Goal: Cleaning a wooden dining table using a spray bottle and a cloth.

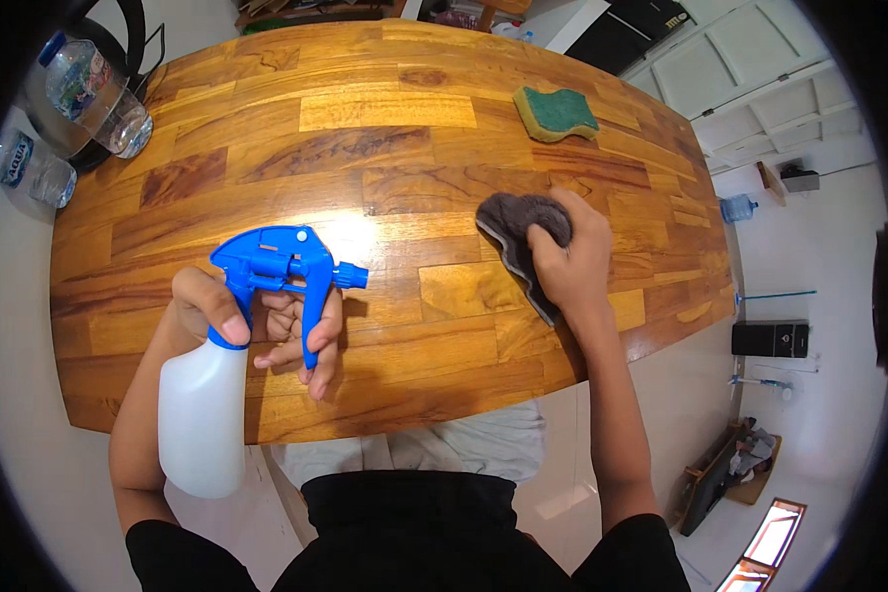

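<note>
Lighting: bright overall; warm on the table, cooler on the wall.
Sources: window, lower right, panes washed out; others cannot be placed.
Glare: one white patch on the varnish, just beyond the spray bottle; a fainter reflection on the floor.
Shadows: soft-edged; darkest beside the cloth and right hand, a smaller one near the nozzle.
Focus: wood grain and cloth clear; objects toward the rim softer.
Distortion: fisheye; table edges bowed, black vignette around.
</note>
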Tool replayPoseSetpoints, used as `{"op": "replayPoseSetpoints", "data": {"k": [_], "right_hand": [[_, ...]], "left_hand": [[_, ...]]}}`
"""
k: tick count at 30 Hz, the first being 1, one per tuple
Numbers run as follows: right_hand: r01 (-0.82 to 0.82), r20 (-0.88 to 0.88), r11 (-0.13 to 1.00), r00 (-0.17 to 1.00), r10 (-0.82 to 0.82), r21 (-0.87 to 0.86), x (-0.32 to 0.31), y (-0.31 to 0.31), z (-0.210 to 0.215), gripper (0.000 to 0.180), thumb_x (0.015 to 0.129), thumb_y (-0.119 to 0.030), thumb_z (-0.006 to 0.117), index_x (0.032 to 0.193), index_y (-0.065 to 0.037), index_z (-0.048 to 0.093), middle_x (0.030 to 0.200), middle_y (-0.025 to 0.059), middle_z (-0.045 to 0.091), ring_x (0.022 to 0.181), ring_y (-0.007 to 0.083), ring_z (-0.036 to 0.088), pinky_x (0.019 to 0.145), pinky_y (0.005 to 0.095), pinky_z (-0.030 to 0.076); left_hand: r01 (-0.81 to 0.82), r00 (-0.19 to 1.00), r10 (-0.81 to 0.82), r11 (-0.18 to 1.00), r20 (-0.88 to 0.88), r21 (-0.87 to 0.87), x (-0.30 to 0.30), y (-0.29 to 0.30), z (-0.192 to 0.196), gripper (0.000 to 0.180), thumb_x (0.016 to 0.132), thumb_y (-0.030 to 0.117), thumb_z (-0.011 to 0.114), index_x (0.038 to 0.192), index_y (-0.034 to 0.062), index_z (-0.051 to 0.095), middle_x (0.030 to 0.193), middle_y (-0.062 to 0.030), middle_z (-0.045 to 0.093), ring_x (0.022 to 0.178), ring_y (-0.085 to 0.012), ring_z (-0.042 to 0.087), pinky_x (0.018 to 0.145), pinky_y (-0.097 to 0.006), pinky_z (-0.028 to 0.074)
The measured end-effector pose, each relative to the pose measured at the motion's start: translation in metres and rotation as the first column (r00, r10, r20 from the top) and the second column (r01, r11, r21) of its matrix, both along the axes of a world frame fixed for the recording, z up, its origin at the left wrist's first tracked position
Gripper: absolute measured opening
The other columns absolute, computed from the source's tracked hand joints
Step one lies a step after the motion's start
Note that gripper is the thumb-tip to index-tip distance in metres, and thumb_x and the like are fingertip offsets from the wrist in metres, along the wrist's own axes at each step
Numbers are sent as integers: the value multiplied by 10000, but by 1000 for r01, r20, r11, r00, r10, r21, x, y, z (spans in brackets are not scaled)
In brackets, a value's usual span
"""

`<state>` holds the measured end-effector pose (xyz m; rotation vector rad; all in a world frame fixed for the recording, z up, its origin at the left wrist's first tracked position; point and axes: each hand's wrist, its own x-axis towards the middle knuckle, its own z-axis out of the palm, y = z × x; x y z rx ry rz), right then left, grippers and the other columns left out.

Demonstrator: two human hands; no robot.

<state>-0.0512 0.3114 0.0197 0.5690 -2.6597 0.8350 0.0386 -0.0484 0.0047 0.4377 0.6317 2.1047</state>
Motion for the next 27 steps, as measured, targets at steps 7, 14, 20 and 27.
{"op": "replayPoseSetpoints", "data": {"k": [7,14,20,27], "right_hand": [[12,-33,999,999,-11,31,47,9,-3,360,679,-156,714,999,-1,654,896,177,624,811,413,582,751,475,452],[-78,78,996,994,75,35,104,29,9,298,623,-149,703,889,-39,624,832,145,582,762,355,567,704,415,379],[-75,-78,993,994,82,90,47,18,3,264,652,-158,697,883,-44,639,800,122,606,755,341,578,722,411,364],[-41,-148,999,988,40,-3,-20,-18,-11,306,716,-232,742,926,-23,662,856,161,642,811,391,603,738,460,429]], "left_hand": [[-37,999,37,999,12,14,0,9,4,593,645,193,724,1119,-129,573,998,-256,641,936,-458,706,547,-300,461],[-49,999,49,995,5,92,4,10,1,592,627,213,711,1102,-124,603,1006,-326,679,946,-377,714,525,-251,441],[-28,1000,28,1000,3,-3,1,12,13,586,630,210,723,1098,-125,610,984,-332,683,918,-363,715,521,-254,432],[-91,995,93,994,26,-57,-1,8,9,586,619,194,702,1082,-147,588,933,-264,641,956,-491,711,485,-288,474]]}}
